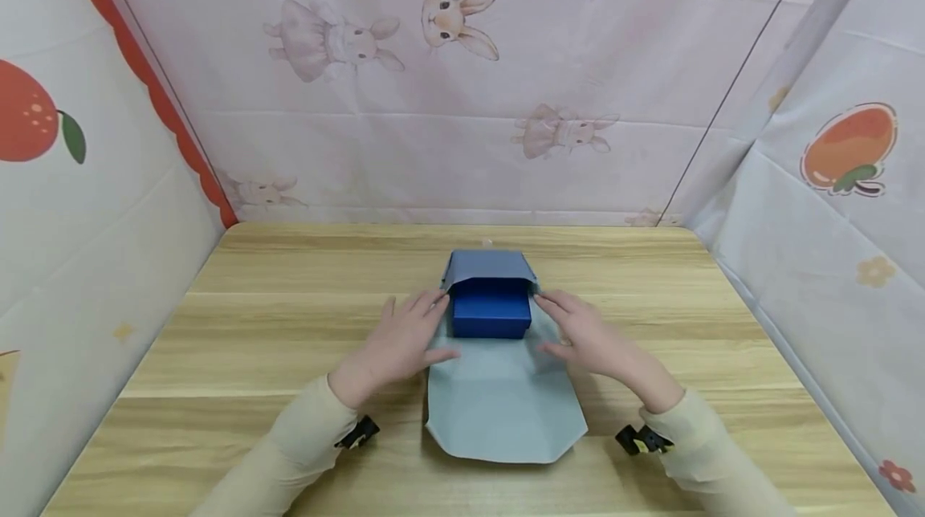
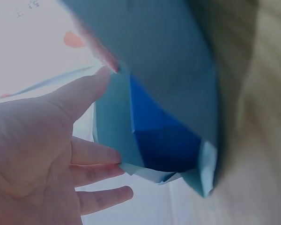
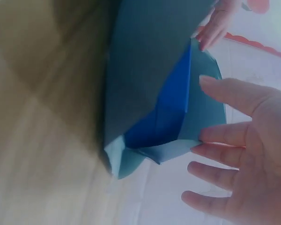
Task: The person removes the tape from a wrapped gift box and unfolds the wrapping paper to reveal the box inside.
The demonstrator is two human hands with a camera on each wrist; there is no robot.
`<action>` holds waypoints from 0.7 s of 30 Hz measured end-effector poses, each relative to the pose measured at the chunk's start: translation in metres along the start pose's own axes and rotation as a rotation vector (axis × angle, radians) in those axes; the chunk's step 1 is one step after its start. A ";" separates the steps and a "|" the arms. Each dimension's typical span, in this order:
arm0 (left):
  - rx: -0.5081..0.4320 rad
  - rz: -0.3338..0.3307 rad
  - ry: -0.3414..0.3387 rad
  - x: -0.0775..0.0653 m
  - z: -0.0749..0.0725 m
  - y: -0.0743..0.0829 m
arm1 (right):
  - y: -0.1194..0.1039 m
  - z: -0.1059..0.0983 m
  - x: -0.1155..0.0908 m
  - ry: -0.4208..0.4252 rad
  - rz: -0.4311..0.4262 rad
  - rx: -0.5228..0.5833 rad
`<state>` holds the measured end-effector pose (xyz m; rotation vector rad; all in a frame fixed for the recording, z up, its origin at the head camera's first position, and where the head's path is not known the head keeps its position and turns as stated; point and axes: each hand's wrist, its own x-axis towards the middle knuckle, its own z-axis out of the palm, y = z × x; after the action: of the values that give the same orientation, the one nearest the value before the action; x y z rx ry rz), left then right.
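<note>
A dark blue box (image 1: 491, 310) sits on a sheet of pale blue-grey wrapping paper (image 1: 506, 413). The far end of the sheet is folded up and over the back of the box, its flap (image 1: 488, 263) bent down above the box's top. My left hand (image 1: 405, 338) is at the left side of the paper, fingers extended, fingertips right at the flap's left corner. On the other side my right hand (image 1: 596, 343) mirrors it, fingers stretched toward the flap's right corner. In the left wrist view, the blue box (image 2: 166, 136) shows between the paper's layers.
The wood-grain table (image 1: 289, 340) lies under everything. Beyond its back edge rises a pink cloth (image 1: 405, 156) printed with rabbits, and fruit-printed cloths (image 1: 817, 260) stand at both sides. The near end of the paper spreads flat toward me.
</note>
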<state>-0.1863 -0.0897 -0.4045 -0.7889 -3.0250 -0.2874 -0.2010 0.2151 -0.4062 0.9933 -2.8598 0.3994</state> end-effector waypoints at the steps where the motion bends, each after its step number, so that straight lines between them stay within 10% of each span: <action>1: 0.001 -0.005 0.001 0.003 -0.003 0.000 | 0.001 -0.001 0.004 0.009 0.006 -0.012; 21: 0.121 -0.095 0.082 0.086 -0.022 -0.029 | 0.030 -0.022 0.096 0.121 0.164 -0.149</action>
<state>-0.2764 -0.0765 -0.3842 -0.6106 -2.9734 -0.1317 -0.2952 0.1862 -0.3756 0.6888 -2.8211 0.2449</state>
